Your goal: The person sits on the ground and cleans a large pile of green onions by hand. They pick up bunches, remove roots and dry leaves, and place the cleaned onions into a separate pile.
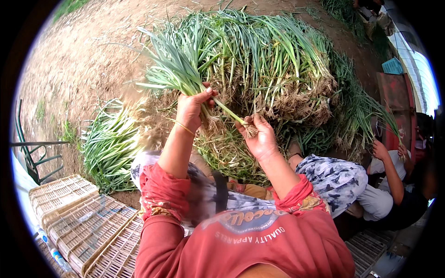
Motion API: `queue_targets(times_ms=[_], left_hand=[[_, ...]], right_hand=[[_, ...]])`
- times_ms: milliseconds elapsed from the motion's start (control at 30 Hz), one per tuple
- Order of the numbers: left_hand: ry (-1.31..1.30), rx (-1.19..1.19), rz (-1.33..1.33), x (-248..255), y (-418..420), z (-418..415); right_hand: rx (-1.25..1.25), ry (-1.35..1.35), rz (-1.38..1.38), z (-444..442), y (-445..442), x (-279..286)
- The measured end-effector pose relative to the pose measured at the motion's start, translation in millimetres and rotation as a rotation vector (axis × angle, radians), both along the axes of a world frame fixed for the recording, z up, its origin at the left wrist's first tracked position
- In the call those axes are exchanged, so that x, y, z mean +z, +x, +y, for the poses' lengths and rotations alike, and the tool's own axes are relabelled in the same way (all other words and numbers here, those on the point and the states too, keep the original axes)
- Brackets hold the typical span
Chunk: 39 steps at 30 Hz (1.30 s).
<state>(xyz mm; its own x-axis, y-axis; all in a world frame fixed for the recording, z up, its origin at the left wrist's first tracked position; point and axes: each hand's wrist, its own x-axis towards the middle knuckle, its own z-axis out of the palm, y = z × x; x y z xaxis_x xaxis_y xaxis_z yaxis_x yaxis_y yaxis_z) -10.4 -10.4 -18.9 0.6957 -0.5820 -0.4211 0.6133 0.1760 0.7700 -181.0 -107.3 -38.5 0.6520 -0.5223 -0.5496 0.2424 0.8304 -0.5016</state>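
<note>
My left hand (191, 106) grips a bunch of leafy allium plants (184, 67), like young garlic or leeks, with green leaves fanned up and left and roots hanging below the fist. One pale stalk (226, 109) slants from that hand down to my right hand (259, 133). The right fingers are closed on its root end, beside the bushy roots (251, 131). Beyond both hands lies a large heap of the same plants (257, 45), their dirty roots (299, 107) towards me. Left of my knee is a pile of paler, cleaner-looking plants (114, 149).
Trimmed leaves and litter (229, 156) cover the ground between my legs. Slatted plastic crates (87, 217) stand at lower left, with plastic bottles (59, 259) beside them. A metal frame (34, 156) is at far left. At right, another person's hand (380, 150) holds similar plants near a blue basket (393, 66).
</note>
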Motion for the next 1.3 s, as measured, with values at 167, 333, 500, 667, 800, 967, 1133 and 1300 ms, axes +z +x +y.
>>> queue_targets(times_ms=[167, 333, 500, 667, 800, 967, 1133, 1300], left_hand=[[0.014, 0.151, 0.014, -7.6, 12.8, 3.9], [0.011, 0.028, 0.060, -8.8, -2.3, -4.1], [0.095, -0.081, -0.085, -3.9, -20.1, -5.8], [-0.020, 0.174, 0.130, 18.3, 6.4, 17.6], [-0.129, 0.264, 0.077, 32.2, 22.9, 28.0], [-0.086, 0.345, 0.052, 20.9, 38.9, 30.9], [-0.066, 0.342, 0.074, 21.2, 47.7, 36.5], [-0.026, 0.210, 0.021, 19.1, 33.5, 19.9]], right_hand=[[0.254, -0.470, 0.401, -21.8, -65.5, -9.2], [0.474, -0.863, 0.192, -13.4, -41.3, 13.7], [0.691, -0.934, 0.117, 5.5, 8.6, 15.1], [0.695, -0.922, 0.155, -39.9, 70.9, -18.9], [0.767, -1.277, 0.639, -59.9, 119.6, -74.9], [0.837, -1.551, 1.215, -51.2, 160.5, -97.5], [0.404, -0.443, 0.275, -94.2, 159.2, -27.7], [0.735, -0.746, 0.516, -95.3, 90.4, -16.1]])
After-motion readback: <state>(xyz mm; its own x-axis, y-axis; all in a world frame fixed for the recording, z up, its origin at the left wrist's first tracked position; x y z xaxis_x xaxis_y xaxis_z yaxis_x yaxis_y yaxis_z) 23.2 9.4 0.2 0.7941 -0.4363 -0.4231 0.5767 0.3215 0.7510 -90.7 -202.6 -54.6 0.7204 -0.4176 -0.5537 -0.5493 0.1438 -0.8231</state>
